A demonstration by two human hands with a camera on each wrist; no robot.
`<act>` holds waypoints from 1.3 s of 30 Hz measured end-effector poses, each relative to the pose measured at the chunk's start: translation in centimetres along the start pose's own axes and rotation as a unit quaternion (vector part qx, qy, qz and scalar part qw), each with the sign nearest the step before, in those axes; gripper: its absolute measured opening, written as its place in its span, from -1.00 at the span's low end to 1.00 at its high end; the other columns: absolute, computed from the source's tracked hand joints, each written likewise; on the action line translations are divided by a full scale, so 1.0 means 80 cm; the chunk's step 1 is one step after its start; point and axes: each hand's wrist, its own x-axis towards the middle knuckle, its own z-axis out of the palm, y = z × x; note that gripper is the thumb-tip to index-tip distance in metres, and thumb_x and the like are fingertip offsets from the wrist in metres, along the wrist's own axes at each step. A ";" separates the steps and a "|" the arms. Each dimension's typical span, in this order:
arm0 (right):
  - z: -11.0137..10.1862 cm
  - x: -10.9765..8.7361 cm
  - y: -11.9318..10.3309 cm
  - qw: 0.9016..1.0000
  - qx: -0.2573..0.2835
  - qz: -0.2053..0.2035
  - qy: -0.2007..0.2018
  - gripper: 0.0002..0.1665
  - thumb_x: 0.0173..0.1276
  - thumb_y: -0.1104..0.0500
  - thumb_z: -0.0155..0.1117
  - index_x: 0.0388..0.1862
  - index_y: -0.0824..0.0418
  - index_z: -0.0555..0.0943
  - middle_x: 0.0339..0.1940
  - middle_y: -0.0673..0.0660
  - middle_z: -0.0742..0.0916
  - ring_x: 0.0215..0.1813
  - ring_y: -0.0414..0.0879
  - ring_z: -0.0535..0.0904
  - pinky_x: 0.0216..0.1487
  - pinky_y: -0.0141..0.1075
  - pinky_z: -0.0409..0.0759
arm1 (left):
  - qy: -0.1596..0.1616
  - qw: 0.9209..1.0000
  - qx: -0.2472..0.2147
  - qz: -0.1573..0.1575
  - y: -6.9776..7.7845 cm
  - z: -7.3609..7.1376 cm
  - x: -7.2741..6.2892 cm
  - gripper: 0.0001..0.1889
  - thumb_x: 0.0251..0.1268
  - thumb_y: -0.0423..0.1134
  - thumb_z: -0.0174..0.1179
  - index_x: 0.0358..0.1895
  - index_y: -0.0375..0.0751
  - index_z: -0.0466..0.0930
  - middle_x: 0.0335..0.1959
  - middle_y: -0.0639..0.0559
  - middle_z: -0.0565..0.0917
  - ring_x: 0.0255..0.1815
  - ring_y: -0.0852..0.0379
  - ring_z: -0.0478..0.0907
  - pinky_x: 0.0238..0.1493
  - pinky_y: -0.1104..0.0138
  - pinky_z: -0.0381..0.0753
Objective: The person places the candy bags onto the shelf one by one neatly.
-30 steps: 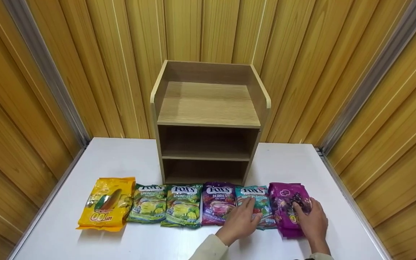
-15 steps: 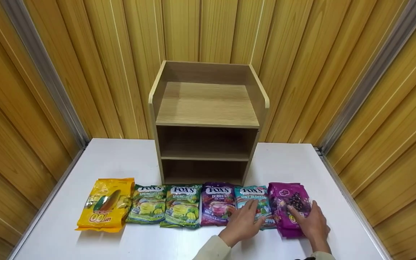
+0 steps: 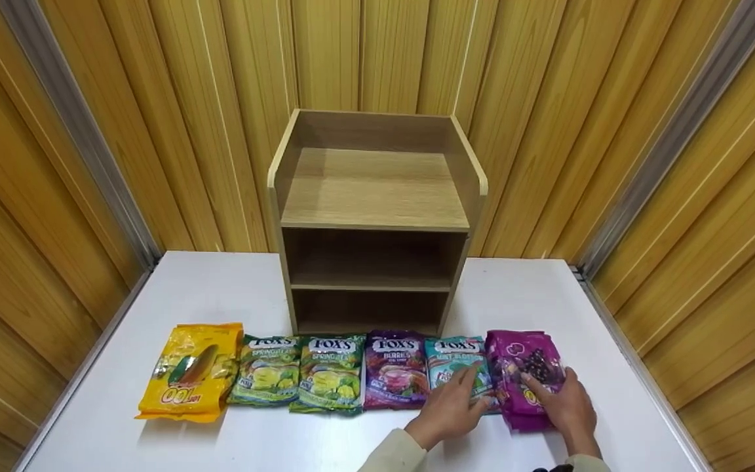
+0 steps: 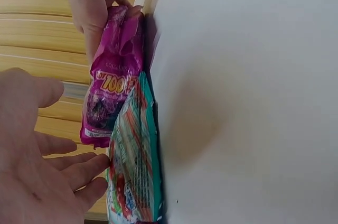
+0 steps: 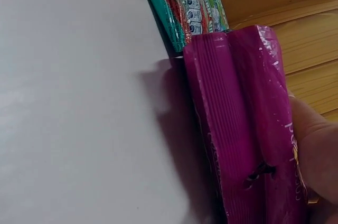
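Note:
At the right end of a row of bags on the table lies a purple candy bag [image 3: 527,380]. My right hand [image 3: 567,406] grips its right side, thumb on top and fingers along the edge. Beside it is a teal Fox's candy bag [image 3: 459,367]. My left hand [image 3: 451,408] is over its lower part, fingers loosely extended; in the left wrist view the fingertips [image 4: 97,184] are at the bag's surface. Further left lie a dark purple Fox's berries bag [image 3: 396,373], two green Fox's bags [image 3: 330,377], and a yellow candy bag [image 3: 191,373].
A wooden shelf unit [image 3: 374,190] with a raised-edge top and two open compartments stands just behind the row. The white table [image 3: 109,367] is enclosed by yellow wood-patterned walls [image 3: 390,59] with grey corner strips.
My left hand has slid slightly right and towards me, uncovering more of the teal bag's label. My right thumb has shifted a little left on the purple bag.

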 end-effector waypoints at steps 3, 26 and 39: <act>0.000 0.000 0.001 1.000 0.003 -0.001 0.005 0.47 0.10 -0.60 0.07 0.49 0.52 -0.13 0.43 0.61 0.14 0.44 0.50 0.07 0.40 0.30 0.15 | -0.011 1.000 -0.028 -0.004 0.002 0.003 0.000 -0.30 0.42 0.18 -0.03 0.53 0.11 0.02 0.49 0.07 0.26 0.45 0.03 0.29 0.42 0.06 0.35; 0.003 0.001 0.006 1.000 0.010 0.004 0.014 0.45 0.08 -0.63 0.06 0.51 0.44 -0.08 0.44 0.56 0.19 0.43 0.48 0.12 0.38 0.29 0.20 | -0.072 0.989 -0.129 -0.022 0.020 0.016 0.004 -0.30 0.39 0.19 -0.01 0.49 -0.03 0.15 0.49 0.07 0.27 0.52 0.08 0.19 0.51 0.17 0.21; 0.001 0.001 0.008 1.000 0.019 0.011 0.015 0.43 0.06 -0.64 0.06 0.52 0.40 -0.05 0.45 0.54 0.20 0.43 0.47 0.14 0.37 0.29 0.22 | -0.091 0.986 -0.141 0.009 0.033 0.025 0.006 -0.25 0.39 0.18 -0.01 0.53 -0.08 0.06 0.53 -0.03 0.18 0.53 0.06 0.15 0.52 0.24 0.19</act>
